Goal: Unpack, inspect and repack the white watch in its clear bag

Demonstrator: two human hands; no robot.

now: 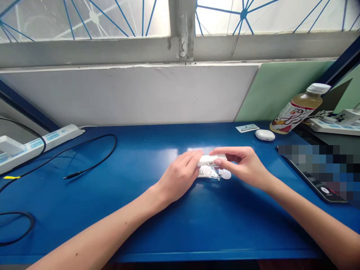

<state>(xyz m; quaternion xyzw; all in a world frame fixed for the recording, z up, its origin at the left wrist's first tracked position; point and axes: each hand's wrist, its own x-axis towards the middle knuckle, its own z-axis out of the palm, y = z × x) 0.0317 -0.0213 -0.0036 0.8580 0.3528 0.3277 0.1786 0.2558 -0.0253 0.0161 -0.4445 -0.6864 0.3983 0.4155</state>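
Both my hands meet at the middle of the blue table [146, 210]. My left hand [180, 174] and my right hand [244, 165] each pinch an end of a small flat white piece [208, 160], held just above the table. Under it lies a clear plastic bag with white parts [207, 172], and a small white round part [225, 174] rests beside it. The fingers of both hands are closed on the white piece.
A white power strip [42, 142] and a black cable [92, 165] lie at the left. A white earbud case [264, 135], a small card [247, 128] and a tilted drink bottle [299, 108] stand at the back right. A phone [315, 183] lies at the right.
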